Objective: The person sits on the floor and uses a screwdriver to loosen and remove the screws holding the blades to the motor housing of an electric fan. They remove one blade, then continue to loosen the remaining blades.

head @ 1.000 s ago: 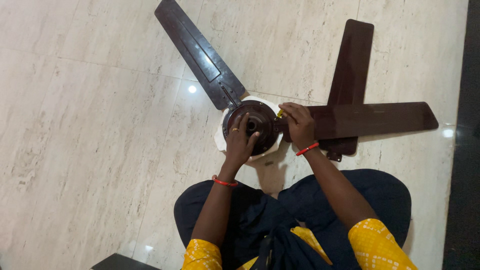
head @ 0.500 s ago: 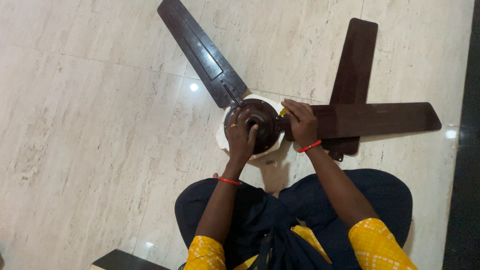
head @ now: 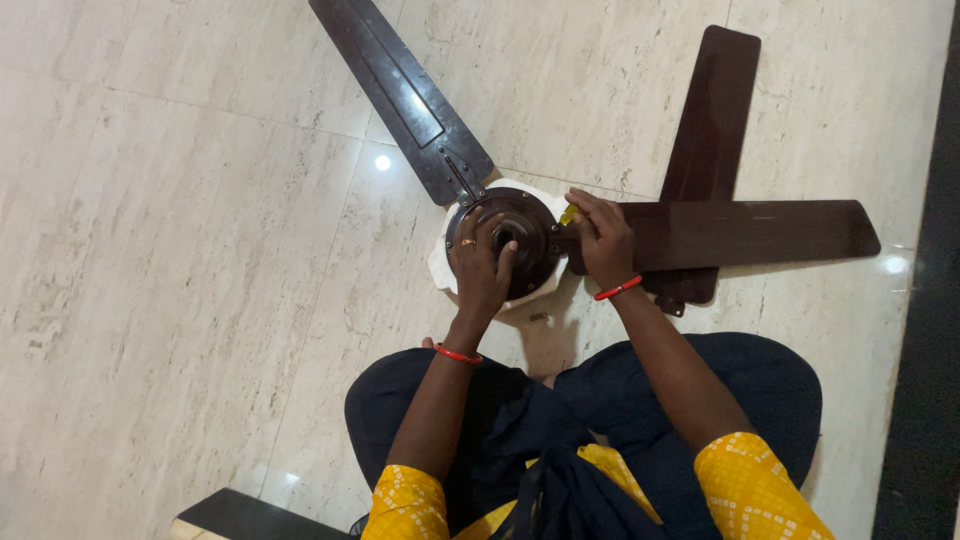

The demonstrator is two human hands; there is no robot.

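The left hand [head: 480, 262] lies flat, fingers spread, on the dark round fan motor hub [head: 510, 240], steadying it. The right hand [head: 603, 240] is closed around a small yellow-handled tool [head: 569, 214] at the root of the blade [head: 745, 232] pointing right. The hub sits on a white base [head: 440, 268] on the marble floor [head: 200, 250]; a loose blade [head: 712, 130] lies beneath. The tool could slip off the fastener if the hub turns on the smooth floor.
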